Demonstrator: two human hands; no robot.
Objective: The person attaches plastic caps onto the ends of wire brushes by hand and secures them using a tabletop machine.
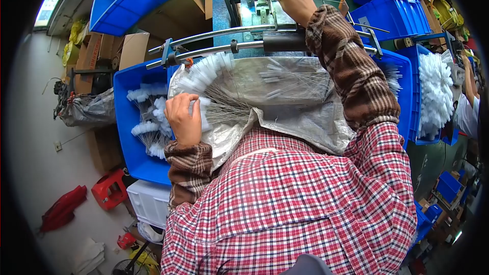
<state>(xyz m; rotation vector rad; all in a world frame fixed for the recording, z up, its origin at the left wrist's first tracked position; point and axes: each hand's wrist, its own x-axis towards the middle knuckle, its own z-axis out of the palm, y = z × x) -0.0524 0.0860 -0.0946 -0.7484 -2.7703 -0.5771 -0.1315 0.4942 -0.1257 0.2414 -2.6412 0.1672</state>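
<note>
My right hand (294, 1) is at the bench machine (259, 0), fingers curled in a pinch beside its metal parts. What it pinches is hidden or too thin to make out. My left hand (183, 118) is raised at the left of my lap, fingers bent and thumb close to them; anything between them cannot be made out. Right beside it lies a fanned bunch of white-bristled brushes (206, 75) with thin wire stems. More wire-stemmed brushes (293, 75) lie loosely on the grey plastic sheet (300, 117) over my lap.
Metal rods (214, 50) cross in front of me. A blue bin (147, 167) with brush bunches stands left, and another blue bin (405, 66) right. White brushes (434, 94) are packed farther right, near another person's arm (469, 79). A red stool (109, 189) stands lower left.
</note>
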